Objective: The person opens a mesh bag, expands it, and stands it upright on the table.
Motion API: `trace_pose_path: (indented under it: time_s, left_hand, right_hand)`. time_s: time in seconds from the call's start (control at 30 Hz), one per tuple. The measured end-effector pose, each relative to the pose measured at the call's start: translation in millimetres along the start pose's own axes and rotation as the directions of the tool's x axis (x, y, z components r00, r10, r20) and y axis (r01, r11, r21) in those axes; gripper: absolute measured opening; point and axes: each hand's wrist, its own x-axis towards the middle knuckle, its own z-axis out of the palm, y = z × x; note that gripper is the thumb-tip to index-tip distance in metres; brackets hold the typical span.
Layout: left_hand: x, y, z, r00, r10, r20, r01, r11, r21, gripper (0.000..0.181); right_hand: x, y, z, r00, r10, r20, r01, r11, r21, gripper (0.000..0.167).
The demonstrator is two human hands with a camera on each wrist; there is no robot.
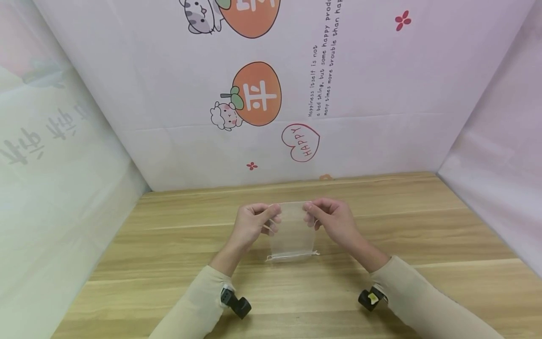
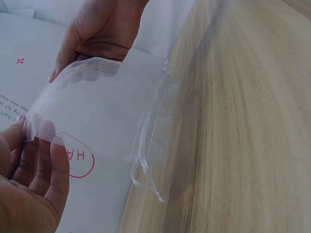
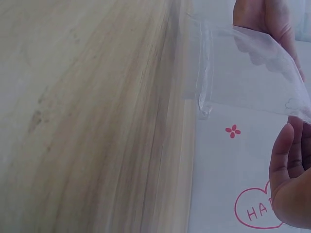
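Organza drawstring pouch point(image 1: 292, 235) hangs raised over the wood-grain worktop point(image 1: 292, 301), drawstring point(image 1: 292, 255) toward the person, its far corners pinched between thumb and bent fingers of the left hand point(image 1: 252, 222) and right hand point(image 1: 336, 220). Behind, a white printed backdrop point(image 1: 381, 94) carries a red heart point(image 1: 300, 142) reading "HAPPY" and an orange cartoon fruit point(image 1: 258, 94) marked "平". Sideways lettering point(image 1: 325, 80) beside them reads "Happiness itself is not a bad thing, but some happy produ", cut off, then "many times more trouble than hap", also cut off.
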Motion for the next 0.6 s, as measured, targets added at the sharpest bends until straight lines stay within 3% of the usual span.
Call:
trace_pose_path:
  time_s: [0.2,0.6]
  left_hand:
    - [-0.6,0.7,-0.1,1.0,-0.009,-0.016,0.009,1.0,-0.004,0.019]
    - [-1.5,0.1,-1.4,1.0,-0.009,0.002,0.009,1.0,0.005,0.023]
  right_hand:
    - [-0.2,-0.5,0.8,1.0,0.001,-0.003,-0.001,1.0,-0.007,0.021]
    - [-0.8,1.5,1.5,1.0,0.009,0.008,-0.009,1.0,-0.011,0.019]
